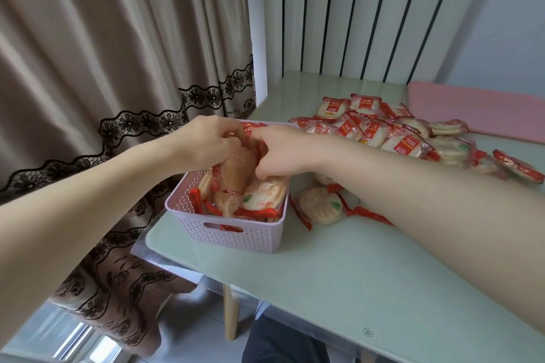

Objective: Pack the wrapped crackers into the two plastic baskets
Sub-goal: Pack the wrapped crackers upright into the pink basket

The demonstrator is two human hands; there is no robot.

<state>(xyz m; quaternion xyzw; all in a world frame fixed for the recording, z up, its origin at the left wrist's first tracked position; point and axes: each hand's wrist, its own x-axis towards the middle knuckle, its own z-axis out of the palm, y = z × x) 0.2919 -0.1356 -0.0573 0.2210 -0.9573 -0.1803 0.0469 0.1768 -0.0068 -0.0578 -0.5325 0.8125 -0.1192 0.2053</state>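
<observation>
Both hands meet over the far half of a pale lilac plastic basket (236, 234). The left hand (211, 138) has its fingers curled down around the upper end of a wrapped cracker pack (237, 177) that stands tilted in the basket, and the right hand (278, 153) curls its fingers onto the same pack from the other side, so the pack is pinched between the two. Around that pack, more wrapped crackers (264, 196) lie stacked in the basket, their red wrapper ends showing at the rim and through the handle slot in the near wall. The basket sits near the left corner of a light green table (339, 283). Just beside its right wall lies one loose cracker pack (320, 206), partly under the right forearm. Farther back and to the right a loose pile of packs (392, 132) spreads over the table, reaching toward a pink cloth (483, 109). A beige curtain (103, 53) with black lace trim hangs at the left.
</observation>
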